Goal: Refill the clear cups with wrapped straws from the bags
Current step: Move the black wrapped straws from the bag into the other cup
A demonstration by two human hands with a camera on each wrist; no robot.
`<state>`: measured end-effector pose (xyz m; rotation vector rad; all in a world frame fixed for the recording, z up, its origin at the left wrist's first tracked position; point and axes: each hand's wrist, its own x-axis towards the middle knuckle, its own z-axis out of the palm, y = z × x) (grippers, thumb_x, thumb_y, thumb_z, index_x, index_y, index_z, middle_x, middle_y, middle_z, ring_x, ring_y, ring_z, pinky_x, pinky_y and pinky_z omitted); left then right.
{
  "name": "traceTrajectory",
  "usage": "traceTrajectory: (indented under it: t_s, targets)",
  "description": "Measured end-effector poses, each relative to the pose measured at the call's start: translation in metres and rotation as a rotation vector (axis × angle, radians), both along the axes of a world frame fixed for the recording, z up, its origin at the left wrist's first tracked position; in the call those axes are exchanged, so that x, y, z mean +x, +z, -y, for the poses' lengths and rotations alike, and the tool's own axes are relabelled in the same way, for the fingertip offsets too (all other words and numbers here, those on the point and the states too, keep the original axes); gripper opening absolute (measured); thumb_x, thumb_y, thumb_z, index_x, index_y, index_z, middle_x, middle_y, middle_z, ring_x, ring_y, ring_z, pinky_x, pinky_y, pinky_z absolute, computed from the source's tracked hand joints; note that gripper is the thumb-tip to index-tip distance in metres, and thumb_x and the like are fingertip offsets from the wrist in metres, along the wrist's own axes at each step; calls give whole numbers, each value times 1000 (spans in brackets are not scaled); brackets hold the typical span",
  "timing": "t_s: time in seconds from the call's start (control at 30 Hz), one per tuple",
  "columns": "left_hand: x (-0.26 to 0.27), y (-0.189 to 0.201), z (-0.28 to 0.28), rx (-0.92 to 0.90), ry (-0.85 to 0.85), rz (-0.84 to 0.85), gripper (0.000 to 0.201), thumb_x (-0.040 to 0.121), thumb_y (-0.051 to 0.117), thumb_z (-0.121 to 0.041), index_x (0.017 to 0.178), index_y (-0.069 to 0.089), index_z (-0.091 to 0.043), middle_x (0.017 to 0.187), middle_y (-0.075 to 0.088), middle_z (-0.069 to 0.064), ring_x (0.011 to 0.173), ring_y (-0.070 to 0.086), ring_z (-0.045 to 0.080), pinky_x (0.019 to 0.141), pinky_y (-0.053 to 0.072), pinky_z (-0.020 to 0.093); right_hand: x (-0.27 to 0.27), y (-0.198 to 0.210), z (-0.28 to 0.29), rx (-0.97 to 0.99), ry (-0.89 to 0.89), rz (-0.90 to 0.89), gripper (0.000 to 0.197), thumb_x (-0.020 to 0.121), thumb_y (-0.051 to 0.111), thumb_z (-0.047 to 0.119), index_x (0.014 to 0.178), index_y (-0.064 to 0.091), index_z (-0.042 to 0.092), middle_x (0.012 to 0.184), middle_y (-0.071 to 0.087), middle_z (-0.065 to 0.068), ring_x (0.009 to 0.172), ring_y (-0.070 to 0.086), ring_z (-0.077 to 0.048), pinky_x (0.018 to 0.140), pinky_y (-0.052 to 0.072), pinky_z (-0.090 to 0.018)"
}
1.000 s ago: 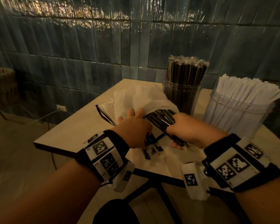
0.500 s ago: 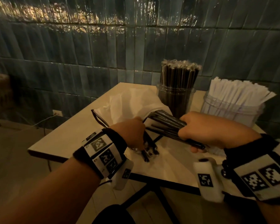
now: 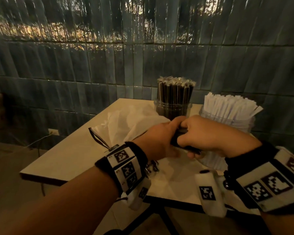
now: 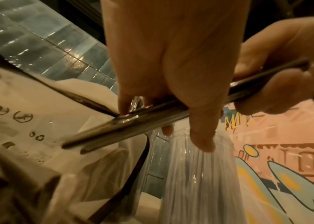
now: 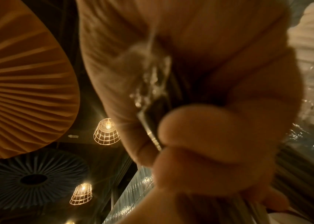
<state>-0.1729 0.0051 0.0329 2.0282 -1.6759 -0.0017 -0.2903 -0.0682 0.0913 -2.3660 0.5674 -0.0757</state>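
Both cups at the far right of the table (image 3: pixel 71 160) look nearly full: the clear cup of black straws (image 3: pixel 174 108) and the one of white-wrapped straws (image 3: pixel 227 116). The left hand (image 3: pixel 157 141) and right hand (image 3: pixel 205 133) both clamp a bundle of black straws (image 4: pixel 133 122) (apparently a last batch) just near the cups, beside the slack white bag (image 3: pixel 131 122).

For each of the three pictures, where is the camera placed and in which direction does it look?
Head: on the head, facing forward and down at the table; both forearms, left hand and right hand show.
Left wrist: looks along the left hand's fingers toward the bag.
Right wrist: looks up past the right hand at ceiling lamps.
All three share the black straws.
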Motion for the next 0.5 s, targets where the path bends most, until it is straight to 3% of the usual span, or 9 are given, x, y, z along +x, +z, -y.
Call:
traceTrajectory:
  t_s: [0.07, 0.13, 0.23, 0.33, 0.4, 0.43, 0.5]
  targets:
    - [1, 3, 3, -110, 4, -29, 56, 76, 76, -24, 125, 51, -18, 108, 66, 2, 95, 61, 17, 83, 48, 30, -2, 0, 4, 53, -20, 78, 10, 81, 61, 5, 91, 64, 6, 57, 66, -11, 47, 62, -17, 45, 48, -24]
    - [3, 6, 5, -183, 18, -56, 27, 79, 73, -20, 104, 65, -14, 94, 68, 3, 84, 61, 16, 75, 47, 26, -5, 1, 7, 147, -35, 186, 9, 81, 67, 12, 89, 64, 10, 65, 70, -15, 56, 64, -20, 52, 51, -28]
    - [7, 10, 4, -256, 89, -171, 17, 80, 71, -15, 93, 65, -23, 79, 63, -14, 74, 59, 0, 66, 45, 9, -9, 5, 14, 367, -7, 432, 30, 72, 74, 41, 86, 70, 15, 82, 73, -11, 67, 66, -21, 57, 53, -30]
    - [16, 19, 0, -318, 166, -325, 19, 83, 68, -13, 86, 60, -29, 69, 59, -18, 60, 58, -7, 53, 43, 8, -9, 4, 23, 468, 3, 624, 63, 55, 64, 65, 104, 68, 25, 98, 70, -1, 86, 65, -21, 64, 50, -31]
    - [21, 28, -4, -405, 164, -419, 9, 84, 68, -13, 85, 63, -20, 68, 61, -12, 57, 60, -5, 53, 44, 10, -4, -3, 28, 427, 24, 653, 75, 56, 69, 60, 122, 58, 26, 106, 66, 6, 96, 63, -14, 71, 51, -31]
    - [22, 33, -6, -452, 155, -455, 6, 84, 68, -13, 88, 65, -13, 72, 64, -7, 63, 62, -1, 58, 46, 14, 0, -8, 30, 315, 37, 626, 75, 62, 73, 51, 130, 52, 26, 109, 63, 10, 99, 61, -9, 76, 51, -28]
    - [23, 40, -8, -542, 117, -525, 17, 84, 68, -13, 97, 63, -3, 84, 66, 8, 78, 65, 13, 69, 52, 24, 11, -16, 31, 63, 56, 539, 73, 73, 77, 28, 138, 42, 26, 118, 56, 15, 107, 55, -3, 83, 48, -20]
